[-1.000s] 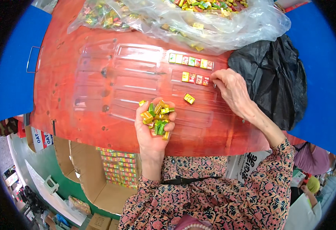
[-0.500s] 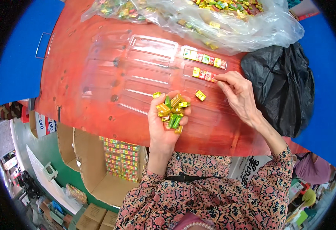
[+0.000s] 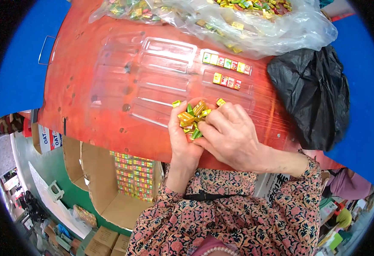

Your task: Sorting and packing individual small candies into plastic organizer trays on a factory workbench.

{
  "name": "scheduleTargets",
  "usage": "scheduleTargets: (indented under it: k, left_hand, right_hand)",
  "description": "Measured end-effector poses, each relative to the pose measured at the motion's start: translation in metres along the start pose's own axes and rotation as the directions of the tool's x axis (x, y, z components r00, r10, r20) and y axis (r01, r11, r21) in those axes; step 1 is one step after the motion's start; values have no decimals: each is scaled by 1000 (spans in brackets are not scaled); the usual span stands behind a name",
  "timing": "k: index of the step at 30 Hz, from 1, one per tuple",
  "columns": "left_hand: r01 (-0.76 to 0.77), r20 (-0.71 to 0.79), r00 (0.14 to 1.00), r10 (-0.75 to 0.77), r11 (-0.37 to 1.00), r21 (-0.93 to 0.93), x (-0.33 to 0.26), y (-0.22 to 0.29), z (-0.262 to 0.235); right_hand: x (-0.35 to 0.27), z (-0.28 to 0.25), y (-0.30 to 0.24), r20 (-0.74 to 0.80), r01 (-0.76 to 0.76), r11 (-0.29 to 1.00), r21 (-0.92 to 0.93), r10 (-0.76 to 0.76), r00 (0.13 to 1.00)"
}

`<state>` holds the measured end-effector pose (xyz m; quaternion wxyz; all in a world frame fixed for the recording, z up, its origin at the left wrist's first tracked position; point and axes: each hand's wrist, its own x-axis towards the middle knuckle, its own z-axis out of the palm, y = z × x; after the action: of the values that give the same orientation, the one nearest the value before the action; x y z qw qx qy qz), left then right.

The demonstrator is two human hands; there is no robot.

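Clock from the hands. Left hand (image 3: 183,143) cupped, full of small glossy-wrapped rectangular blocks (image 3: 187,118), gold, yellow and green, heaped loosely on the palm. Right hand (image 3: 234,138) bent over the heap, fingers drawn close together; tips hidden, can't tell if a block is pinched. Thin clear plastic tray with long rounded compartments (image 3: 163,83) at 11 o'clock, flat on scuffed red tabletop (image 3: 82,81); two rows toward 12–1: upper compartment seven blocks, lower one four. Single yellow block (image 3: 220,102) just off right hand's 11. Crumpled translucent plastic bag (image 3: 291,40) at 1, filled with mixed-colour blocks. Wrinkled black plastic bag (image 3: 311,96) at 2. Open brown cardboard box (image 3: 121,213) at 8, packed multicoloured rows (image 3: 134,177) inside.
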<state>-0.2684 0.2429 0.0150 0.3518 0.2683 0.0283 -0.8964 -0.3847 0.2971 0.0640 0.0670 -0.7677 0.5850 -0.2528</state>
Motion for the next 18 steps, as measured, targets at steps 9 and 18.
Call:
scheduleTargets:
  k: [9,18]
  left_hand:
    - [97,28,995,-96,994,-42,3,-2,-2]
    - [144,-11,989,-145,985,-95,4,-10,-4]
  right_hand:
    - [-10,5,9,-174,106,989,105,-86,981]
    - [-10,-11,4,45,-52,998,23,51,998]
